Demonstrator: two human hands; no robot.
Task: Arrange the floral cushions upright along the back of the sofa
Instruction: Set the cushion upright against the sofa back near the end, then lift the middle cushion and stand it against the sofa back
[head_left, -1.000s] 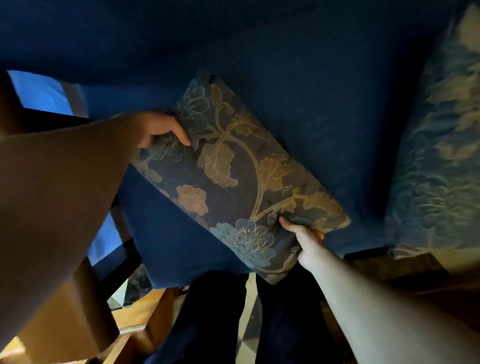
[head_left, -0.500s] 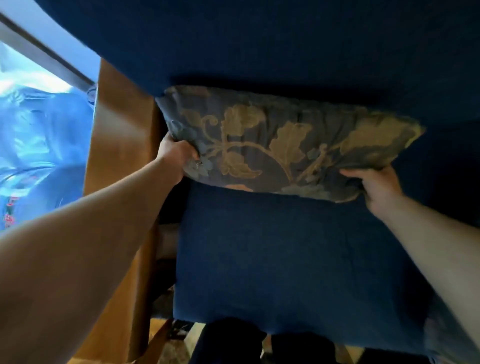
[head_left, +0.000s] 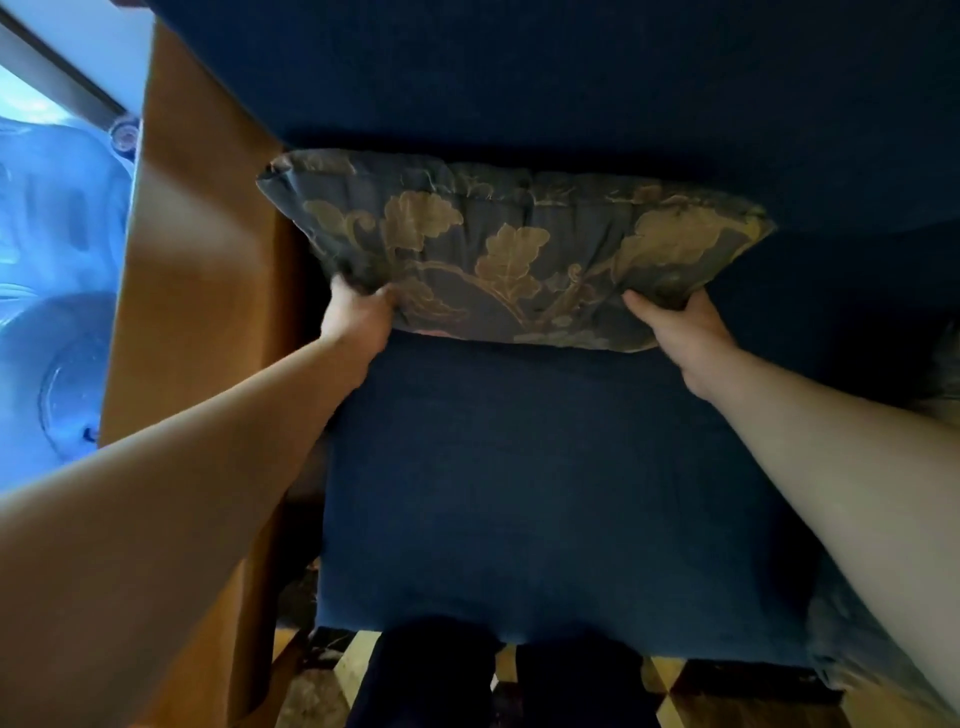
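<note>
1. I see a dark blue sofa (head_left: 545, 493) filling most of the view, its seat below and its backrest rising at the top.
2. A wooden armrest (head_left: 208, 270) runs down the sofa's left side, with a bright, blurred window area beyond it.
3. A floral cushion (head_left: 509, 249) stands at the rear of the seat, against the backrest. Its long axis runs left to right, straight ahead of both hands.
4. My left hand (head_left: 358, 319) pinches the cushion's lower left corner; my right hand (head_left: 675, 325) grips the lower right corner, thumb on the front. Both seem equally near, so I judge the next push goes straight back.
5. At the right edge, a strip of patterned fabric (head_left: 943, 364) is cut off; it may be another cushion, but I cannot tell.
6. Fingers behind the cushion are hidden, and whether its lower edge rests on the seat is unclear.
</note>
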